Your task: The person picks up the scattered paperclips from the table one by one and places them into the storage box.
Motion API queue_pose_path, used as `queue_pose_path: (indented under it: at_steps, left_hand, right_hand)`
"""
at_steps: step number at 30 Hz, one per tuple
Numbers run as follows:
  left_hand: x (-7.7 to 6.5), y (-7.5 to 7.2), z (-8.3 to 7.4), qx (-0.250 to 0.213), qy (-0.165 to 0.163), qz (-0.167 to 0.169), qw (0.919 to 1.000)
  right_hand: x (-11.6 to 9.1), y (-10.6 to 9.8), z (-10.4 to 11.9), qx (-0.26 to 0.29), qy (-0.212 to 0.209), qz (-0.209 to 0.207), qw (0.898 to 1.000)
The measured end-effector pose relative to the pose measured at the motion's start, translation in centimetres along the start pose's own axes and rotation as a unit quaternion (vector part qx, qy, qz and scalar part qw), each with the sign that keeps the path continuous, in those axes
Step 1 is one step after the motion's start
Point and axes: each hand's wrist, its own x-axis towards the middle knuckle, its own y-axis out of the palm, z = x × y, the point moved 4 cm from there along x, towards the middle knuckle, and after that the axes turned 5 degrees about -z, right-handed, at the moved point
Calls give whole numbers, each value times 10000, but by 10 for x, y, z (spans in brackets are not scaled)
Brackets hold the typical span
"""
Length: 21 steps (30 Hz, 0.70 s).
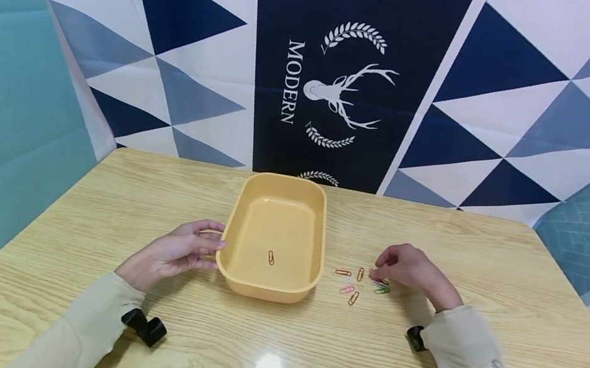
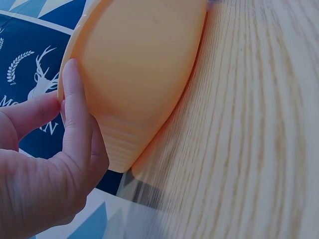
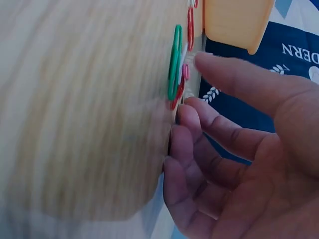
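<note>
A yellow plastic tub (image 1: 267, 293) stands on the wooden table with one orange-red paper clip (image 1: 270, 258) on its floor. My left hand (image 1: 176, 249) holds the tub's left rim; in the left wrist view the thumb lies along the outer wall (image 2: 139, 64) and a finger is at the rim. Right of the tub, my right hand (image 1: 411, 268) reaches down at a small pile of paper clips. In the right wrist view, thumb and index finger stand apart beside a green paper clip (image 3: 174, 62), with red and pink ones behind it.
Between tub and right hand lie several loose clips, among them a red one (image 1: 343, 272), a pink one (image 1: 347, 290) and a brownish one (image 1: 353, 298). A patterned cloth with a deer print (image 1: 337, 93) hangs behind the table (image 1: 202, 342).
</note>
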Motion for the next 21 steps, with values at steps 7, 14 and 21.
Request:
queue_pose_path:
  at_steps: [7,14,21]
  left_hand:
    - [0,0,-1,18,7,-2,10000]
    - [1,0,0,-16,38,20,10000]
    - [0,0,0,53,-20,-17,10000]
  right_hand:
    - [1,3,3,-180,-223,66,9996]
    - [1,5,3,-131,-340,85,9993]
    - [-1,1,1,19,-157,63,9999]
